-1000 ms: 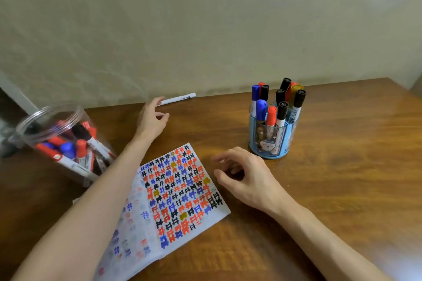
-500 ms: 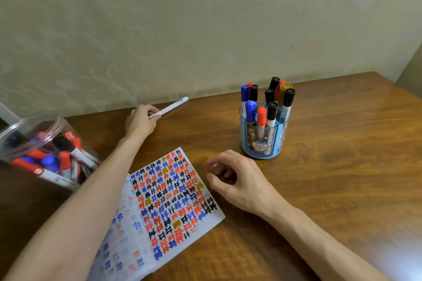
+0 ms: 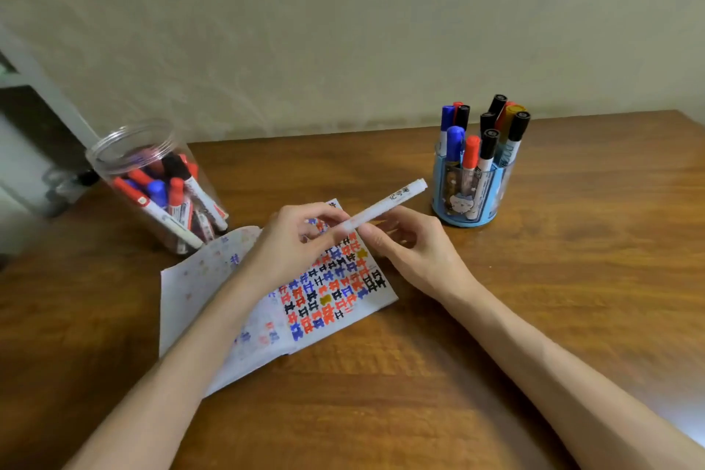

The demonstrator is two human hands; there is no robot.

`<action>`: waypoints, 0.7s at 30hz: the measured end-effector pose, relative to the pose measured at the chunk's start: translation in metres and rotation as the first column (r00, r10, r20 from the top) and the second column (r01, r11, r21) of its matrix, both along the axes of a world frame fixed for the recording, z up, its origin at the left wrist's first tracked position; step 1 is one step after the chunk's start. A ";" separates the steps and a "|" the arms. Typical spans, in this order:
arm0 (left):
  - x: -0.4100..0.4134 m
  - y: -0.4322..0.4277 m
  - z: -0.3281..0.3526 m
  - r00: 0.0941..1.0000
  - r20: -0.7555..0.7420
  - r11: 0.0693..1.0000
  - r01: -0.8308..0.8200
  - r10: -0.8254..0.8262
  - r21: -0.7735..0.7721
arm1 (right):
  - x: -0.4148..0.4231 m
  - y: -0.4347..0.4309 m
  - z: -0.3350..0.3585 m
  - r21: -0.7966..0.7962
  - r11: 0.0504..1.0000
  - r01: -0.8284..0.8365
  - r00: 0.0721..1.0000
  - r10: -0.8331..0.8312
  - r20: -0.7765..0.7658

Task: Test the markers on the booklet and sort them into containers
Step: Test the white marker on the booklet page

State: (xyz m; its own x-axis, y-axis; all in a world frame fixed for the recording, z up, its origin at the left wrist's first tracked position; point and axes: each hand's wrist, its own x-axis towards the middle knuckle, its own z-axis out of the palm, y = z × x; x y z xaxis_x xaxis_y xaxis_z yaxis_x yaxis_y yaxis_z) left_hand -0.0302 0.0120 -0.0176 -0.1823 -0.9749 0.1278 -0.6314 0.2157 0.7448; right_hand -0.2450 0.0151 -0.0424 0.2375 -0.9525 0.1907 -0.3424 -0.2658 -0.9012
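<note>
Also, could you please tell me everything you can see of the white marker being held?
The white marker is a slim, all-white stick, plastic by its look, with small dark print near its far end. It lies tilted in the air above the booklet, far end aimed toward the blue holder. The left hand pinches its near end; the right hand grips it just beside.

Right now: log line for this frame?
left hand: pinches white marker | right hand: grips it too | where: over booklet | clear jar, blue holder: untouched
</note>
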 end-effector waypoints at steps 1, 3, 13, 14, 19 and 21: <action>-0.005 0.011 -0.001 1.000 0.001 1.000 0.003 -0.003 -0.026 | 0.004 0.004 0.000 0.006 1.000 0.001 0.998 -0.002 0.066; -0.012 0.026 -0.004 0.999 0.048 0.995 0.010 -0.005 -0.103 | 0.010 0.012 0.002 0.009 1.000 0.013 0.979 -0.014 0.202; -0.010 0.046 -0.018 0.989 0.144 0.988 -0.009 0.031 -0.151 | 0.016 0.022 0.001 0.026 0.999 -0.023 0.958 0.015 0.288; -0.009 0.046 -0.019 0.986 0.161 0.987 -0.004 0.031 -0.160 | 0.017 0.022 0.001 0.030 0.999 -0.032 0.960 0.022 0.280; -0.007 0.045 -0.021 0.976 0.217 0.981 0.066 -0.026 -0.180 | 0.019 0.022 0.003 0.035 0.999 -0.026 0.965 0.016 0.263; -0.008 0.045 -0.020 0.979 0.200 0.981 0.076 -0.039 -0.180 | 0.019 0.022 0.004 0.014 1.000 -0.008 0.963 0.004 0.271</action>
